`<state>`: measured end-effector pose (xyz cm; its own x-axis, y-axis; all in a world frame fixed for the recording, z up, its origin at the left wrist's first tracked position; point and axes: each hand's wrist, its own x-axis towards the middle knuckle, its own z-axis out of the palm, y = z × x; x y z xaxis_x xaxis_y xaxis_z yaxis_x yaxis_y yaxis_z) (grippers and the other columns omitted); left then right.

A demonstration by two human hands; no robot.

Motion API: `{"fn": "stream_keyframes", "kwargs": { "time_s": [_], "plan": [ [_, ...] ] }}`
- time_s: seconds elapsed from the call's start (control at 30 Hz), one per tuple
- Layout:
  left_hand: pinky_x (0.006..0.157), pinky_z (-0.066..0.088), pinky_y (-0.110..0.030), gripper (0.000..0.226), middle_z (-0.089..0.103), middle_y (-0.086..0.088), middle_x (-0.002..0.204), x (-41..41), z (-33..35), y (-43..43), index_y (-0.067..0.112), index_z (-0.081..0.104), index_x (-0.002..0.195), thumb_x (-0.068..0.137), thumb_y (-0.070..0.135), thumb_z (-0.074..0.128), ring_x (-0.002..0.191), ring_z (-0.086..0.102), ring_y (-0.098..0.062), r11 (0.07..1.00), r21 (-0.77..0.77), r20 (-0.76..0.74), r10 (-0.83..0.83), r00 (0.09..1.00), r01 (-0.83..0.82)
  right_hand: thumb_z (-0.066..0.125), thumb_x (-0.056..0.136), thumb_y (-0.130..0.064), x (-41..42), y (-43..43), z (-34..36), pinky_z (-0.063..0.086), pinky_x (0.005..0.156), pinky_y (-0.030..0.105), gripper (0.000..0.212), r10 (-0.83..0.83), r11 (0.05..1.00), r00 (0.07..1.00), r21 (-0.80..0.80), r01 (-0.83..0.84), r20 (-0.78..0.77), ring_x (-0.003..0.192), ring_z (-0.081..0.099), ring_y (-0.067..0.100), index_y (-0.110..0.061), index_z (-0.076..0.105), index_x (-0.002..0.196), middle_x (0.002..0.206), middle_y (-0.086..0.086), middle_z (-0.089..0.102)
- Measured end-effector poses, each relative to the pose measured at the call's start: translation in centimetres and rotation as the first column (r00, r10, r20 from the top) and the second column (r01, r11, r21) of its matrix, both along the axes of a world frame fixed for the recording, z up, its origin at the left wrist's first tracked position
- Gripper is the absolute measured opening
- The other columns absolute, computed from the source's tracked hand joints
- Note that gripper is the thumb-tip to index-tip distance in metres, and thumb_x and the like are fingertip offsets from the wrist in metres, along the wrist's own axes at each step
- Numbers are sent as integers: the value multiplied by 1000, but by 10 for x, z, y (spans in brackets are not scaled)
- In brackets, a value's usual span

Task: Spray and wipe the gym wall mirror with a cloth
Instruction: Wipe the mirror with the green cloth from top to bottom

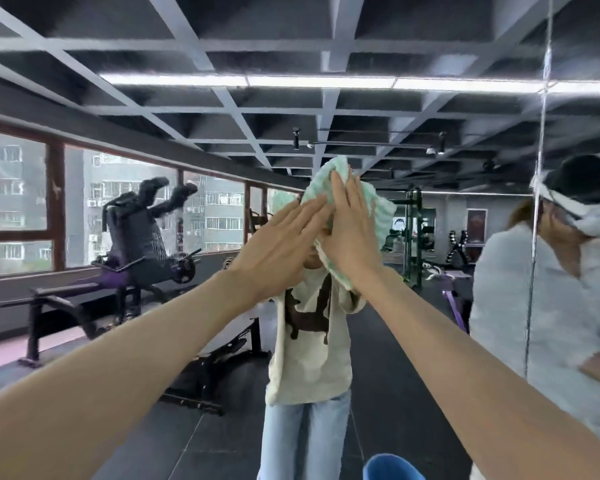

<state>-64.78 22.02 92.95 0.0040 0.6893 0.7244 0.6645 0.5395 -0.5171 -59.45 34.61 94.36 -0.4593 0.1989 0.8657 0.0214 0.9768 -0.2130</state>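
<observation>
step: wiping, judged mid-task | cloth (374, 206) spread flat between both palms and the mirror (430, 341), at the fingertips | right hand (347, 237) fingers straight, pressing the cloth to the glass | left hand (281, 244) fingers straight, tips on the cloth beside the right | tip: press evenly, overlap strokes, turn the cloth to a dry face if streaks show

Cloth (374, 209) half hidden under my right hand (347, 237) and left hand (284, 244), my reflected head behind them, blue object (392, 467) cut by the bottom edge, unidentifiable, reflected person (548, 289) cropped at right
</observation>
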Motion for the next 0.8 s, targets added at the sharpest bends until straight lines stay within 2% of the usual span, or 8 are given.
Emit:
{"fn": "stream_keyframes", "kwargs": {
  "time_s": [0.1,0.27,0.37,0.43,0.53,0.63,0.7,0.8],
  "plan": [
    [115,6,-32,70,27,-14,152,-3,50,-9,3,27,145,85,14,61,141,26,-23,1000,-14,51,26,998,-25,58,91,-19,-1,-12,57,2,120,45,86,62,998,997,-31,-61,38,147,-11,16,-19,-2,153,161,3,-5],
    [117,-1,-31,69,16,-5,157,-11,132,-27,12,9,149,93,23,48,144,13,-16,996,-4,159,90,983,-90,49,93,-23,-5,-28,141,4,119,48,79,51,998,979,29,-58,198,147,-7,21,-22,-2,153,161,3,-6],
    [117,-2,-36,65,11,-2,157,-17,175,-41,16,5,150,95,22,40,145,9,-18,979,-42,123,202,972,-198,44,95,-20,-7,-31,181,22,114,49,61,15,996,990,85,-27,142,140,20,30,-20,20,151,157,4,16],
    [116,-2,-38,56,13,-1,156,-21,193,-49,19,8,150,100,26,31,145,9,-19,973,-52,84,228,970,-225,46,96,-12,-8,-34,204,38,102,41,45,34,995,999,88,-38,41,123,44,28,-14,40,140,144,9,34],
    [116,-2,-40,49,16,0,154,-31,210,-60,19,16,148,103,37,20,145,8,-19,975,-47,43,219,975,-217,58,89,-1,-13,-43,226,47,85,34,43,129,989,991,-76,-131,-29,102,55,24,-10,42,128,127,11,41],
    [117,2,-40,56,14,-4,155,-47,230,-81,17,22,146,99,46,32,145,7,-20,967,-18,39,253,967,-253,66,85,-4,-18,-56,241,46,84,30,50,207,955,977,-228,-188,60,96,55,21,-5,39,127,111,11,54],
    [115,13,-37,60,15,-10,153,-57,242,-94,16,28,140,92,45,49,142,17,-25,964,11,74,265,961,-266,67,86,-10,-19,-62,249,42,78,23,39,181,968,973,-202,-150,145,94,58,20,-5,52,121,106,9,61],
    [104,30,-36,76,24,-12,147,-70,252,-109,13,21,142,86,45,60,128,35,-27,965,58,101,251,963,-257,66,89,-19,-19,-73,257,43,78,24,32,142,979,984,-159,-125,105,90,58,16,-9,57,118,108,4,57]
  ]
}}
